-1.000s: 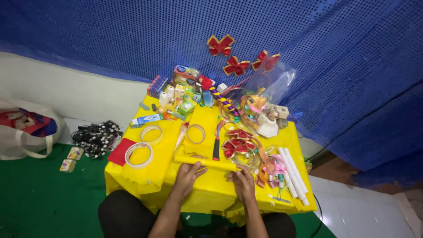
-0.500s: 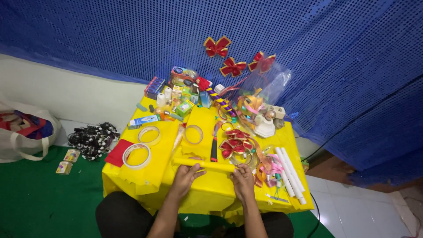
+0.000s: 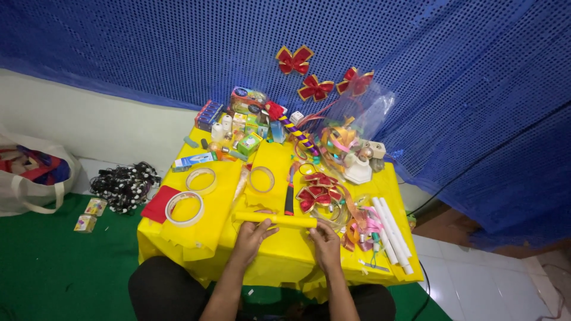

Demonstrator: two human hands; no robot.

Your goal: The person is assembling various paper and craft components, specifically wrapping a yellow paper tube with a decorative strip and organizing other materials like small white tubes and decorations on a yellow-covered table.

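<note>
Currently, both hands rest on a rolled yellow tube (image 3: 276, 220) lying crosswise on the yellow-covered surface (image 3: 285, 255). The left hand (image 3: 253, 235) lies over the tube near its middle, fingers curled around it and pressing it down; the right hand (image 3: 326, 242) holds the tube's right end, fingers (image 3: 316, 226) wrapped over it. Each grip is closed on the tube, not spread.

Just beyond the left grip, a tape ring (image 3: 262, 178) lies flat on a yellow sheet. Further to the left of that grip lie two more tape rings, one nearer (image 3: 184, 208) and one farther (image 3: 201, 180), with a red square pad (image 3: 160, 204) beside the nearer ring at the surface edge.

Just beyond the right grip lies a cluster of red bows (image 3: 318, 193), with a dark-handled tool (image 3: 289, 199) lying lengthwise beside it. To the right of the right grip are pink ribbon loops (image 3: 363, 226) and white tubes (image 3: 392, 232) laid side by side.

Well beyond both grips, small boxes and spools (image 3: 238, 128) crowd the far edge of the surface. Three red bows (image 3: 315, 88) hang on the blue netted backdrop (image 3: 148, 47). On the green floor (image 3: 53, 267), left of the surface, sit a cloth bag (image 3: 30, 178) and a heap of black beads (image 3: 122, 184).
</note>
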